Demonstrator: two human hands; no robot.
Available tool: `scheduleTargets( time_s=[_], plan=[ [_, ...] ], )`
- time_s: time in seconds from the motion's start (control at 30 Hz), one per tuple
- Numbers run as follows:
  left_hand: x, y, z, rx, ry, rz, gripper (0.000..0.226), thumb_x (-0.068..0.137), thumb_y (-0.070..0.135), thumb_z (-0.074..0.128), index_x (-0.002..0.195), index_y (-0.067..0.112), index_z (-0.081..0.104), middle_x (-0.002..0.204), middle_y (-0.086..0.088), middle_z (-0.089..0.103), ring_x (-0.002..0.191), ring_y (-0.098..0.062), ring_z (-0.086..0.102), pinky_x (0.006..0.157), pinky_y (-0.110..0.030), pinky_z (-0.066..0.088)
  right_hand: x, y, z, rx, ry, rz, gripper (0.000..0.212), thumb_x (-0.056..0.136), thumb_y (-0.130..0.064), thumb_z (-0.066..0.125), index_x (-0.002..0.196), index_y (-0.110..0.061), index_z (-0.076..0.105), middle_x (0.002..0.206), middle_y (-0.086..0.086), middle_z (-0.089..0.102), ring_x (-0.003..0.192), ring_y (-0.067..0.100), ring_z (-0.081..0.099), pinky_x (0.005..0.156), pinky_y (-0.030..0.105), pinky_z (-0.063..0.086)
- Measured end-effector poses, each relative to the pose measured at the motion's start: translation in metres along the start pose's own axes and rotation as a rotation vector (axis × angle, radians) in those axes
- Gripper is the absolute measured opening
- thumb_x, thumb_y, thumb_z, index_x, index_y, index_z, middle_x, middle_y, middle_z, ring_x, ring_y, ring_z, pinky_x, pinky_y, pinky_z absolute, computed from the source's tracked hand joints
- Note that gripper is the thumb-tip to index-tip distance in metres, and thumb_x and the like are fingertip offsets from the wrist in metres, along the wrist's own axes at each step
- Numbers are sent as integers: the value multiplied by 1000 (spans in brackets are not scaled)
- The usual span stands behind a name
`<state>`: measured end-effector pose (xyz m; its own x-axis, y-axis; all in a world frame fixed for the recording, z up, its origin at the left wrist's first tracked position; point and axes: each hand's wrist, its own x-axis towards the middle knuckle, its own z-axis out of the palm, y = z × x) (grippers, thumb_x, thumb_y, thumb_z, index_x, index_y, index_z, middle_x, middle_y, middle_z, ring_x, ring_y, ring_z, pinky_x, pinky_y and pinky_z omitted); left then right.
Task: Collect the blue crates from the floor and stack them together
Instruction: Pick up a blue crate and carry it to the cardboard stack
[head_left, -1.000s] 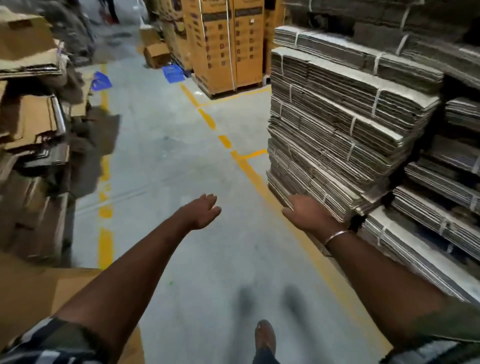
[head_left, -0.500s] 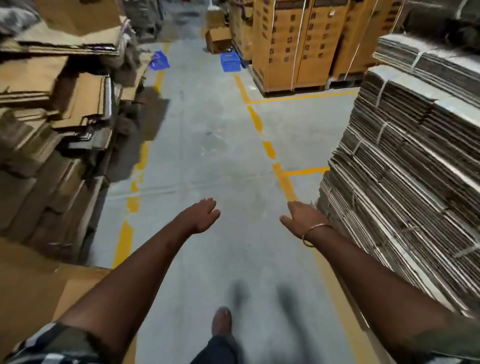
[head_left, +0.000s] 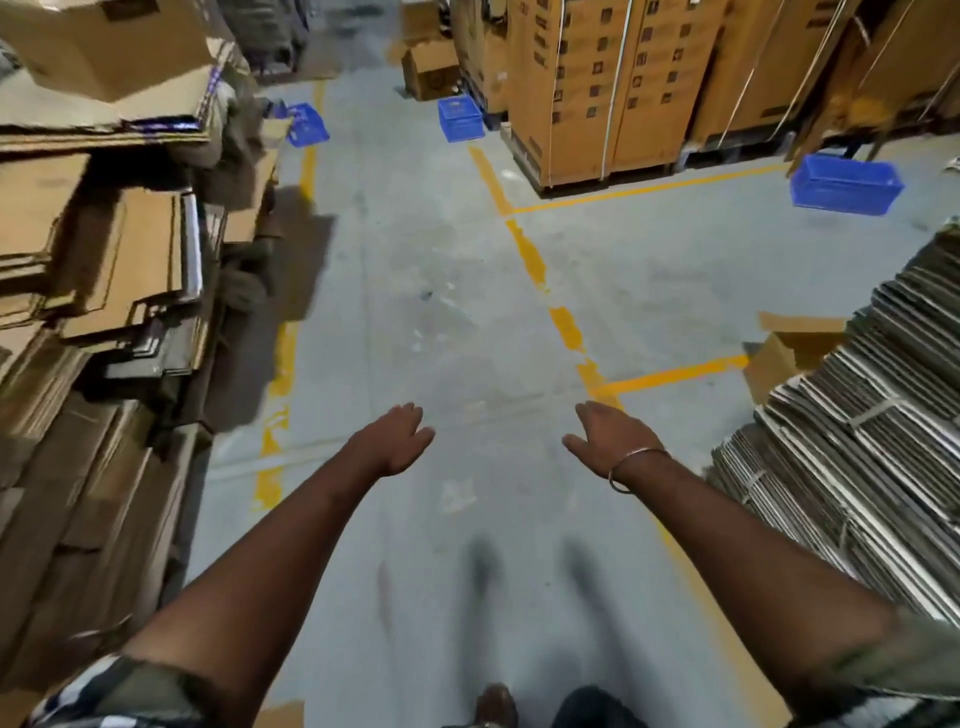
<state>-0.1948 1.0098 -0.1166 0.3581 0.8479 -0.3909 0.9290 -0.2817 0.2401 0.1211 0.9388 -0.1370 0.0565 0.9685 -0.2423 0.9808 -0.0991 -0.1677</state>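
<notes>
Three blue crates stand on the grey floor far ahead. One blue crate (head_left: 460, 119) sits beside the tall orange cartons, another blue crate (head_left: 306, 124) lies tilted at the left cardboard pile, and a third blue crate (head_left: 845, 185) stands at the right. My left hand (head_left: 390, 440) and my right hand (head_left: 609, 433) reach forward over the aisle, palms down, fingers apart, holding nothing. Both hands are far from every crate. A metal bangle circles my right wrist.
Piles of flattened cardboard (head_left: 98, 270) line the left side. Strapped bundles of cardboard sheets (head_left: 857, 447) rise at the right, with an open box (head_left: 784, 358) beside them. Tall orange cartons (head_left: 597, 88) stand ahead. Yellow lines (head_left: 530, 260) mark the aisle. My shoe (head_left: 496, 706) shows below.
I have walked forward along the aisle and the view has turned right. The two far crates are nearer, and a third crate has come into view at the right. Both hands stay empty.
</notes>
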Motion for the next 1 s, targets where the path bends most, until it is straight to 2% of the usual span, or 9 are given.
scheduleTargets(
  time_s=[0.17,0.37,0.47,0.6,0.73,1.0],
  plan=[
    [97,-13,-39,23,-29,19,57,103,45,28,135,0,45,146,-16,43,141,-29,36,109,-40,32,100,6,-29,-5,-15,19,58,93,-49,45,138,-14,42,144,10,43,133,28,41,101,42,42],
    [229,-9,-94,48,14,41,55,106,40,32,145,1,38,157,-16,32,146,-25,28,113,-39,29,238,34,-58,15,-5,22,58,92,-50,45,137,-13,43,144,10,44,134,29,41,103,44,41],
    [296,0,-126,45,12,34,61,106,43,30,153,6,28,164,-11,20,151,-23,18,118,-39,23,311,54,-79,36,-19,24,59,92,-52,46,137,-14,44,144,9,45,132,29,42,102,46,41],
    [385,20,-171,54,64,81,61,106,44,30,155,9,26,165,-8,19,152,-21,17,117,-38,22,403,82,-115,18,6,34,59,89,-55,45,133,-16,45,139,9,49,127,30,48,99,45,44],
    [477,38,-198,62,35,144,62,106,45,30,157,11,24,166,-8,16,153,-21,13,120,-38,18,465,114,-138,42,32,55,61,89,-56,45,136,-17,44,141,8,48,128,30,47,100,45,43],
    [688,109,-238,93,-32,318,63,105,48,30,158,15,21,167,-2,13,154,-19,9,123,-39,16,587,218,-173,43,30,249,58,89,-55,46,133,-17,46,138,9,49,126,30,48,96,43,44]
  ],
)
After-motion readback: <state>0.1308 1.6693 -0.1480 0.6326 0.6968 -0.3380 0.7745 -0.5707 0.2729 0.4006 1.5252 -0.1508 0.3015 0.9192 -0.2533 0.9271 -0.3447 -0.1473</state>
